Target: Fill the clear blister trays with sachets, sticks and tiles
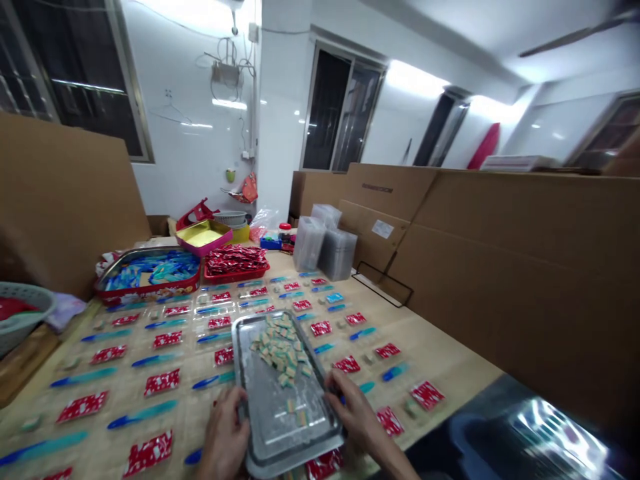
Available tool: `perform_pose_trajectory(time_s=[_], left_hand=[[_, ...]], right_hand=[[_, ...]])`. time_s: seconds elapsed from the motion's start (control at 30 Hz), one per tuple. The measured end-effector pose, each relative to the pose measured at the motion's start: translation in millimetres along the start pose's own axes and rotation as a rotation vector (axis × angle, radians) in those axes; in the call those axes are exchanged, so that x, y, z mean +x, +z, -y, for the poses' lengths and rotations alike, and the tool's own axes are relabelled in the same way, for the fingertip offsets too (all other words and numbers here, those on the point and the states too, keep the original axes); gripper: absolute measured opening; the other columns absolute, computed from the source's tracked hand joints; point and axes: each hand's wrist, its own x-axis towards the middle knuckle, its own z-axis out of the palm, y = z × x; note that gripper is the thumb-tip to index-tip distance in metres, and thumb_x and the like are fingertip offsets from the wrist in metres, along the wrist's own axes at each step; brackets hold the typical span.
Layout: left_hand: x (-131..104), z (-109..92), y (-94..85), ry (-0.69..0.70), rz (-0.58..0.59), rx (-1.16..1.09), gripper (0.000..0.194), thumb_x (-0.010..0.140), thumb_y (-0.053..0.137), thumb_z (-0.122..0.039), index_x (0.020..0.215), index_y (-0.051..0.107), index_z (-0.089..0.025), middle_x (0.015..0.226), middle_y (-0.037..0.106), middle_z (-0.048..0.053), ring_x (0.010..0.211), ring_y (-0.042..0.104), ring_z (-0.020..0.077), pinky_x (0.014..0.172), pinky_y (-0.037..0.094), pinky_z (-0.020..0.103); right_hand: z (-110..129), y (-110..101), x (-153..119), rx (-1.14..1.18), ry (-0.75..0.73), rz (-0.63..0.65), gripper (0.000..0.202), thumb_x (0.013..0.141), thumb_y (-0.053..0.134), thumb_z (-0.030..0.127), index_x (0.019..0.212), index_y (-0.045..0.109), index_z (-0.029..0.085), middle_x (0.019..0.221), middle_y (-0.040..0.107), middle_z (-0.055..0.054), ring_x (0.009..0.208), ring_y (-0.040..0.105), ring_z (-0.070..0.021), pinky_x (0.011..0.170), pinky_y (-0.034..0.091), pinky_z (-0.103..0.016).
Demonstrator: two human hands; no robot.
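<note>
A metal tray [270, 427] is held between my two hands, over the front middle of the table. Small pale, striped square pieces [284, 350] are heaped at its far end, with a few loose ones nearer me. My left hand [227, 427] is closed on the tray's left rim. On the right rim, my right hand [353, 407] grips near the front corner. Around and under the tray lie rows of clear plastic packs, each with a red sachet [163, 381] and a blue-teal pen-like stick [143, 414]; some also show a small square piece.
At the back left stand a red-rimmed tin [150, 291] of blue items and a red tray [237, 270] piled with red sachets. Clear plastic stacks [337, 253] stand near a black wire frame [383, 283]. Tall cardboard [480, 267] walls the right side; a grey basket [25, 313] sits left.
</note>
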Motion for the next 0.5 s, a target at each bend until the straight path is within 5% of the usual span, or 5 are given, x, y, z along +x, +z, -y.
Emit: perform_pose_trajectory(time_s=[0.27, 0.5], left_hand=[[5.1, -12.2, 37.2, 0.062, 0.054, 0.064, 0.030, 0.065, 0.042, -0.005, 0.089, 0.055, -0.019, 0.093, 0.057, 0.006, 0.095, 0.056, 0.0204, 0.086, 0.044, 0.031], [4.3, -9.9, 34.4, 0.087, 0.143, 0.204, 0.032, 0.069, 0.045, -0.007, 0.095, 0.054, -0.021, 0.097, 0.056, 0.006, 0.098, 0.054, 0.0213, 0.087, 0.042, 0.033]], right_hand=[[-30.4, -19.4, 1.6, -0.187, 0.008, 0.022, 0.004, 0.077, 0.044, 0.020, 0.080, 0.047, 0.021, 0.081, 0.057, -0.003, 0.078, 0.054, -0.0197, 0.071, 0.041, -0.030], [-35.5, -16.5, 3.9, -0.390, -0.004, -0.014, 0.003, 0.076, 0.050, 0.020, 0.079, 0.051, 0.021, 0.084, 0.058, -0.004, 0.080, 0.055, -0.0211, 0.073, 0.041, -0.033]])
